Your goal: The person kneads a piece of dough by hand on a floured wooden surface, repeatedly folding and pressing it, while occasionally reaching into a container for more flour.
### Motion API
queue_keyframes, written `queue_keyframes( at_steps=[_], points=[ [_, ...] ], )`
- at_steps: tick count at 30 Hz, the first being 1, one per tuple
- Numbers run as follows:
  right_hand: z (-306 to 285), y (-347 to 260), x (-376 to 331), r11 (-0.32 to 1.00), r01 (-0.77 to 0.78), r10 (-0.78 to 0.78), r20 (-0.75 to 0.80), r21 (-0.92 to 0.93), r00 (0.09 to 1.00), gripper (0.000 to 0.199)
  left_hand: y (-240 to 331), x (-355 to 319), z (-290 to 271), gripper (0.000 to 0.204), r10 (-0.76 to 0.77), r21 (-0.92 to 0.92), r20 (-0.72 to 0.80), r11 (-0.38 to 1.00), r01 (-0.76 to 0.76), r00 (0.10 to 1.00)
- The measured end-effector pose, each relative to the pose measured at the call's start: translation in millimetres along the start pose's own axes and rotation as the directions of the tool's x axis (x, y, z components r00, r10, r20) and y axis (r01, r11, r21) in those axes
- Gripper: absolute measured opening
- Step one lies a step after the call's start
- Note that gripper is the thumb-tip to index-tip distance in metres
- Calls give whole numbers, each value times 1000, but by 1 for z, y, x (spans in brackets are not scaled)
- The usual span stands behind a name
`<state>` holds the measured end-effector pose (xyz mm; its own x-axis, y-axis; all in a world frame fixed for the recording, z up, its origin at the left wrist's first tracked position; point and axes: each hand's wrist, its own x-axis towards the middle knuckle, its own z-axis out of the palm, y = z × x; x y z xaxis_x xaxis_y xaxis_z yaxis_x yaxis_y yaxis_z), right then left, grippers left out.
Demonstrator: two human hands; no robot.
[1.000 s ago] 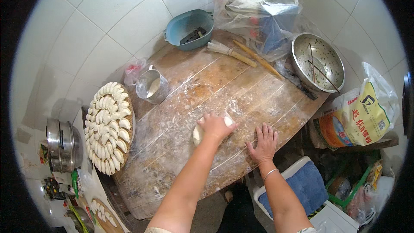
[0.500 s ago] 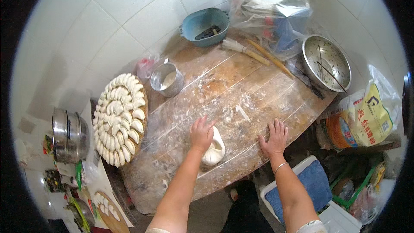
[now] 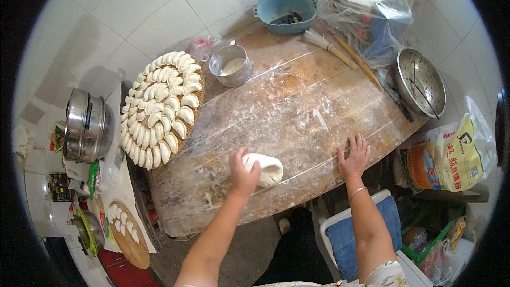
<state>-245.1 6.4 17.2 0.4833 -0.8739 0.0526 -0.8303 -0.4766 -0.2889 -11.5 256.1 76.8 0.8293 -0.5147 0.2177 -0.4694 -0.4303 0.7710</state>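
Item: dough (image 3: 269,162), one pale lump, folded, with a hollow in its right-hand part. Location: near edge of the worktop (image 3: 297,103), left of the wearer's midline. Long axis: seemingly slanted from upper left to lower right, though its left end is partly covered and the exact line cannot be told

Item: left hand (image 3: 244,175), the nearer of the two, touching the dough. Fingers narrow, curled about the lump's left end, thumb laid over it on the side toward the hollow; firmness of hold cannot be told. From these fingers the dough lies to the right, so its right part is uncovered

Item: right hand (image 3: 354,160), well apart from the dough, by the worktop's right-hand near edge. Palm down, fingers a little spread, holding nothing; a bracelet (image 3: 357,193) at the wrist. From this hand the dough lies to the left, bare worktop between

Surroundings: round woven tray (image 3: 200,95) bearing rings of dumplings (image 3: 154,107), to the left; metal jug (image 3: 240,78) beside it; blue basin (image 3: 289,27), brush (image 3: 332,51) and wooden stick (image 3: 363,68) along the far side; steel bowl (image 3: 433,82) at far right
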Motion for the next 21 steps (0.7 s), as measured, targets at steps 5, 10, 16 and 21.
queue_keyframes(
  at_steps=[5,10,16,21],
  points=[
    [2,7,3,1000,25,-25,-25,-4,999,63,14,-77,-1,50,278,295,93,909,-293,956],
    [-9,-2,2,1000,16,-16,31,-8,999,67,18,-78,23,51,363,420,338,768,-484,869],
    [-15,-5,2,1000,-6,9,111,-24,994,73,12,30,73,40,326,389,362,799,-459,873],
    [-12,0,-3,1000,10,-7,122,-21,992,79,12,87,109,29,121,511,401,793,-332,908]
  ],
)
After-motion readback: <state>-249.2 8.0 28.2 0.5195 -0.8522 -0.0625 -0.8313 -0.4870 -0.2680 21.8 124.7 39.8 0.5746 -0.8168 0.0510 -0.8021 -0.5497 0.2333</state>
